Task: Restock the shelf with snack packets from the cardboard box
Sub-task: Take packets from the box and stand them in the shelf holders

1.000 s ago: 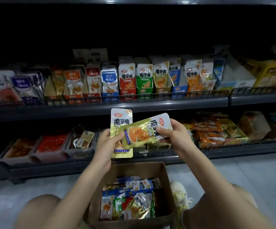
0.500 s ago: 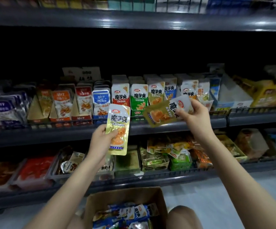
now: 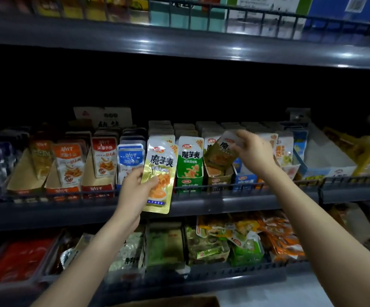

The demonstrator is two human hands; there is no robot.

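We count two snack packets. The left hand (image 3: 135,191) pinches the upright gold packet (image 3: 160,171) in front of the middle shelf (image 3: 201,203). The right hand (image 3: 255,151) grips the tilted gold packet (image 3: 221,151), its lower end in the gold carton (image 3: 218,179) between the green and blue rows. Dark open room stands above the rows. One cardboard box (image 3: 179,302) rim shows at the bottom edge.

Dim store light leaves the recess above the middle shelf (image 3: 201,203) nearly black, while light from above throws white glare spots along the grey lip of the upper shelf (image 3: 201,44). The gold packet (image 3: 160,173) in the left hand (image 3: 135,192) catches the light and reads sharp; the right hand (image 3: 256,152) and the tilted packet (image 3: 222,150) it pinches are smeared by motion blur. Wide-angle distortion bows the shelf lines; the corners go soft and murky.
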